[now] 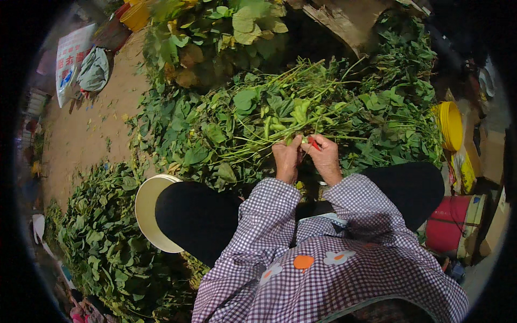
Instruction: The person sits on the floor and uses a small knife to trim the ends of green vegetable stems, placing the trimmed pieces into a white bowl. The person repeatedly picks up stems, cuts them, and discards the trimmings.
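My left hand [287, 158] pinches a green bean pod at the near edge of a bundle of cut bean stems [258, 141]. Close on its right, my right hand [324, 155] holds a small red-handled tool [313, 143], its working end hidden between the fingers. The two hands nearly touch. Just beyond them, several plump green pods [299, 111] hang among the stems and leaves. The stems lie across a wide heap of leafy bean plants [194, 117] in front of my knees.
A cream bucket [142, 214] stands beside my left knee, with another pile of leafy plants [105, 242] behind it. Right of the heap are a yellow bucket [450, 126] and a red container [446, 224]. A white printed sack [72, 52] lies on the bare ground at upper left.
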The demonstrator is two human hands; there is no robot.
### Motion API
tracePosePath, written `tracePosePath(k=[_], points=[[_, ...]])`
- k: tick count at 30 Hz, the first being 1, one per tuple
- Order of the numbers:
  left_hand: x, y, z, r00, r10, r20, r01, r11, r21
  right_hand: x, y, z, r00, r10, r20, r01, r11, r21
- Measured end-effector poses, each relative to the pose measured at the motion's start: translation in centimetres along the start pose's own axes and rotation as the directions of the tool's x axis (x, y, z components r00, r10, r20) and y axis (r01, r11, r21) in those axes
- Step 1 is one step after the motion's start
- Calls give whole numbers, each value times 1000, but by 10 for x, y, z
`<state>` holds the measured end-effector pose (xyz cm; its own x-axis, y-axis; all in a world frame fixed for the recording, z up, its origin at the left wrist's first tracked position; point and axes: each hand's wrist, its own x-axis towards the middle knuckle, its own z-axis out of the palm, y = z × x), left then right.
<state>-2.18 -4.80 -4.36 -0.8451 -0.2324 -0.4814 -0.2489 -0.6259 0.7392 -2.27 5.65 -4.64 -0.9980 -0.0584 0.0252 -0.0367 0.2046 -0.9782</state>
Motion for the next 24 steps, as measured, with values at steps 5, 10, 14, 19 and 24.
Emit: tracePosePath(k=[5,10,14,19,24], points=[[5,-11,-8,1000,-8,-9,8,998,63,5,2,-6,966,-244,81,257,926,-278],[7,-10,-16,994,-105,-5,105,992,63,10,-13,-8,961,-179,209,228,944,-240],[11,-14,-13,986,-143,86,144,989,-16,8,3,-8,995,-62,82,67,996,-58],[10,-8,-9,989,-150,14,151,982,-112,1,14,6,987,-122,-108,96,971,-219],[5,-9,-7,977,-213,2,211,967,-142,-5,-2,0,977,-206,-61,169,910,-378]])
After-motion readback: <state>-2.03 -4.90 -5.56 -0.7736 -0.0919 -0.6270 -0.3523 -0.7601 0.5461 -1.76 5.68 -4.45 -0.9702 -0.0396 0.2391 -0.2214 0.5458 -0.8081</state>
